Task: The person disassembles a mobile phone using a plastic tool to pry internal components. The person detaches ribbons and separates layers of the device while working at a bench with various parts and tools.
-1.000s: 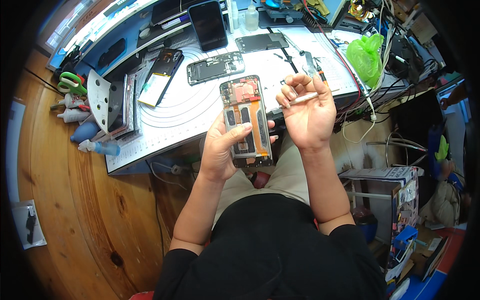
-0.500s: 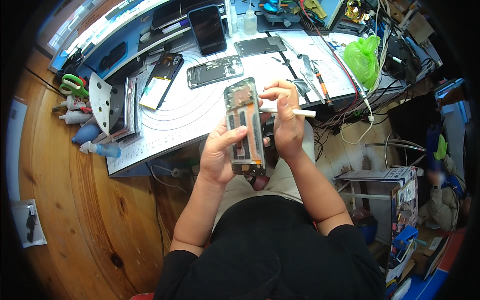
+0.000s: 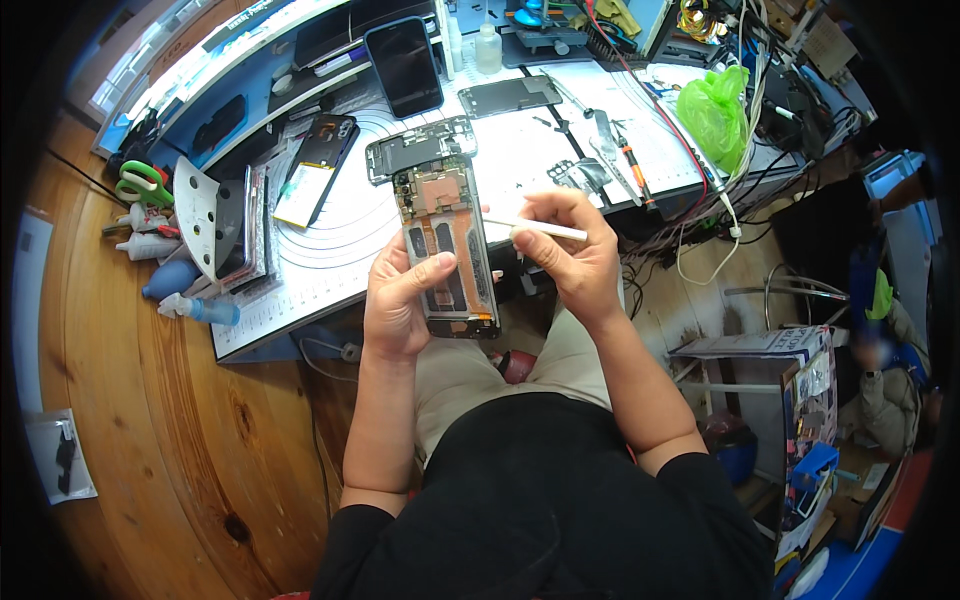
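Observation:
An opened phone (image 3: 468,262), its copper-coloured flex and circuit parts bare, is held over my lap at the desk's front edge. My left hand (image 3: 393,305) grips it by the left side, thumb across the face and fingers hidden behind. Between the thumb and fingers of my right hand (image 3: 580,260) is a slim white pen-like tool (image 3: 560,231). Its thin tip points left at the phone's right edge; whether it touches I cannot tell. Just beyond the held phone lies another dismantled phone (image 3: 420,150) on the white work mat (image 3: 350,245).
A dark phone (image 3: 403,70) leans upright at the back, beside a flat dark panel (image 3: 510,96). To the right are an orange-black screwdriver (image 3: 632,165), a green plastic bag (image 3: 713,112) and cables. A spray bottle (image 3: 205,308) and green-handled scissors (image 3: 145,186) stand left. Another person's sleeve (image 3: 890,410) shows far right.
The held phone has shifted left and turned its inner face more toward me. My right hand has moved slightly lower, its tool still in its fingers, with more of the tip in sight.

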